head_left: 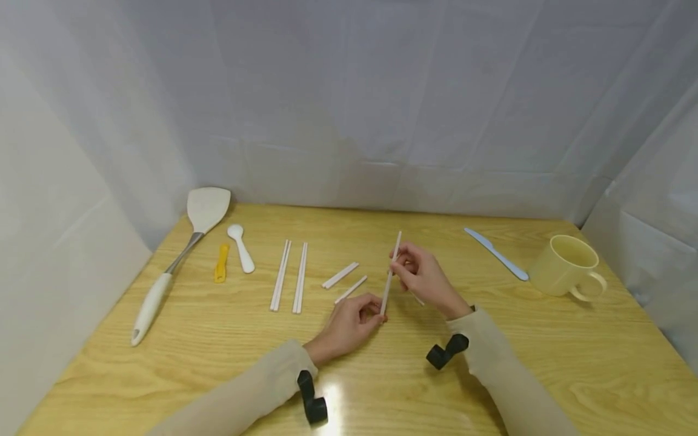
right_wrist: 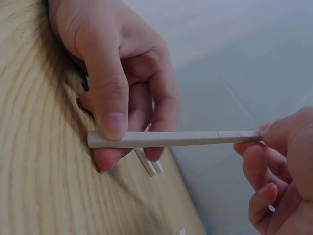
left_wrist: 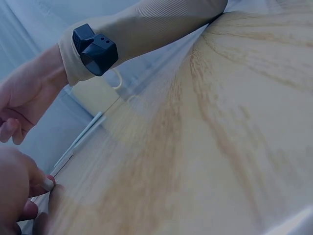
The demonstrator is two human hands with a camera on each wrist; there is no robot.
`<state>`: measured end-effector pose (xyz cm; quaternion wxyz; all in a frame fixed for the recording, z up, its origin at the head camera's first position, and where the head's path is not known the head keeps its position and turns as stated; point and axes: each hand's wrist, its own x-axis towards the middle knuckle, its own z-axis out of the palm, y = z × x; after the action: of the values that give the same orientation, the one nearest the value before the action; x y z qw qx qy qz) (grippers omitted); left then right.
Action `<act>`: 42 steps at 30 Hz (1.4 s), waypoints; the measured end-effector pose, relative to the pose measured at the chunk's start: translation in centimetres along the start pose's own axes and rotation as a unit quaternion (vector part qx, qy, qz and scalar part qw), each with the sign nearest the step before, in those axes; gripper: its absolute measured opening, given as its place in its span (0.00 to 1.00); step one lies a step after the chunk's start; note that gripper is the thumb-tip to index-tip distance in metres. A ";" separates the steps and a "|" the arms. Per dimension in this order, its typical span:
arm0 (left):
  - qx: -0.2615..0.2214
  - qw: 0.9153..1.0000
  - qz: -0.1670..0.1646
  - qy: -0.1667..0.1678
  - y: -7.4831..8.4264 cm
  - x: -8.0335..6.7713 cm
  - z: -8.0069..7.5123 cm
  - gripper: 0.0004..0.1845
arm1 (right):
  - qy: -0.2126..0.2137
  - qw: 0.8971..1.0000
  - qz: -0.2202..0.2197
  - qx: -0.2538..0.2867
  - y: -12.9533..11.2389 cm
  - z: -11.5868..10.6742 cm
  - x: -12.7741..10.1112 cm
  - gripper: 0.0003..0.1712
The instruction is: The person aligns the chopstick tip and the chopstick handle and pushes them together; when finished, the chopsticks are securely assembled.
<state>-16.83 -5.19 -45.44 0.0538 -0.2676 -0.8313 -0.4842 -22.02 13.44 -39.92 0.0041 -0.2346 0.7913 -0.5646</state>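
A pale chopstick (head_left: 387, 292) slants up between both hands, above the wooden table. At its lower, thicker end, the left hand (head_left: 351, 324) pinches it between thumb and fingertips. The right hand (head_left: 422, 278) grips it higher up, near the thin end. In the right wrist view the chopstick (right_wrist: 186, 138) spans from one hand to the other, with faint lines near its thin tip. Beneath the right hand another thin white stick (head_left: 418, 299) shows in part. Beside the left hand lie a short single stick (head_left: 351, 289) and a short pair of sticks (head_left: 340, 275).
Two chopstick pairs (head_left: 280, 275) lie to the left. Beyond them are a white spoon (head_left: 241, 248), a yellow folded utensil (head_left: 220, 263) and a white spatula (head_left: 209, 206). To the right lie a blue knife (head_left: 496, 253) and a yellow mug (head_left: 561, 266). Curtains surround the table (head_left: 218, 339).
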 end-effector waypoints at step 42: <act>-0.023 0.997 -0.039 0.070 -1.6 -0.9 -8.1 0.32 | -0.043 0.995 0.078 -0.039 4.1 -4.4 -3.0 0.12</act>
<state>-18.25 -12.91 -42.70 0.0870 -0.2018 -0.8238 -0.5226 -22.07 19.49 -42.83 0.0734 -0.1960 0.8279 -0.5203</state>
